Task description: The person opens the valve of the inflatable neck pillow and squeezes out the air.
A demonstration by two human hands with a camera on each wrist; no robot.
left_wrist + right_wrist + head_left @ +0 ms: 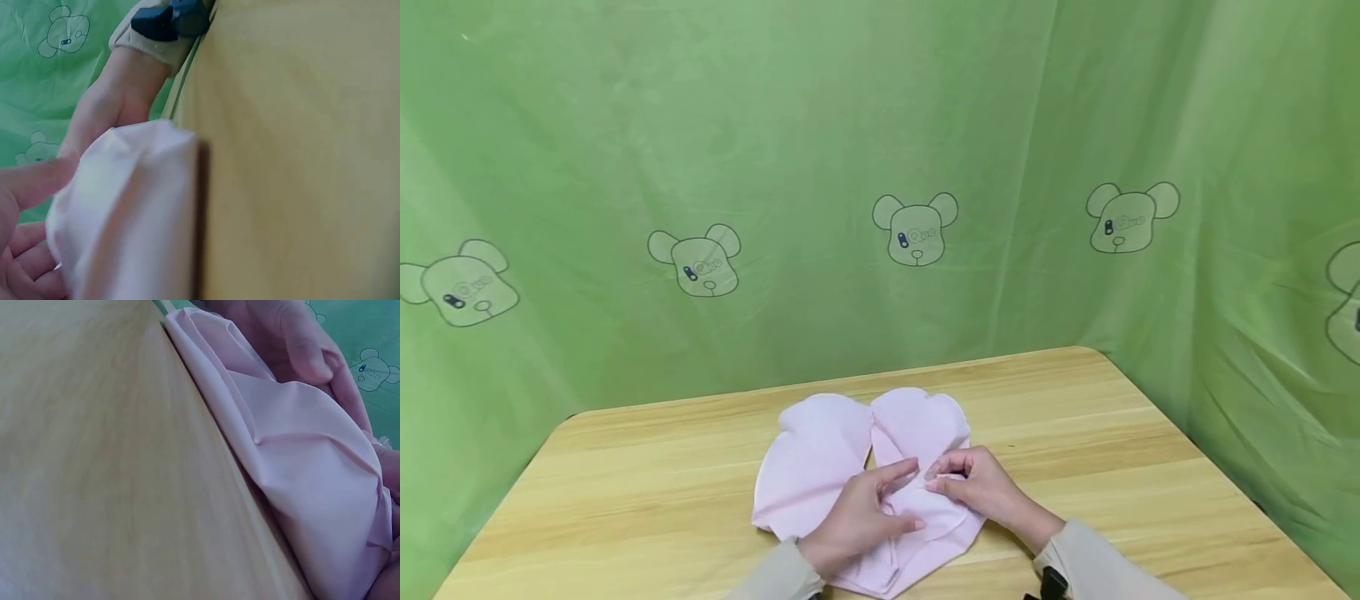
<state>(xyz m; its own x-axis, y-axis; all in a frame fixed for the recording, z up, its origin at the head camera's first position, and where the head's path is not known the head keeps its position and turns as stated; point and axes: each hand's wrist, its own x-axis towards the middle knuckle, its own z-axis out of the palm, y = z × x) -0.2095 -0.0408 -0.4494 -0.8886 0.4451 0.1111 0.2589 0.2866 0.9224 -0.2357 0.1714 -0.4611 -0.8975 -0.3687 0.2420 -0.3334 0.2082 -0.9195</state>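
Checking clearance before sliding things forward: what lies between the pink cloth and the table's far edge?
Only a bare strip of wooden tabletop lies between the pink cloth and that edge, as the head view shows.

Pink cloth (816,467) on wooden table (1112,467)

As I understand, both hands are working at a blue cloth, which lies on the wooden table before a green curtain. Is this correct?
Not quite: the cloth is pale pink, not blue, as the head view shows. The rest is right.
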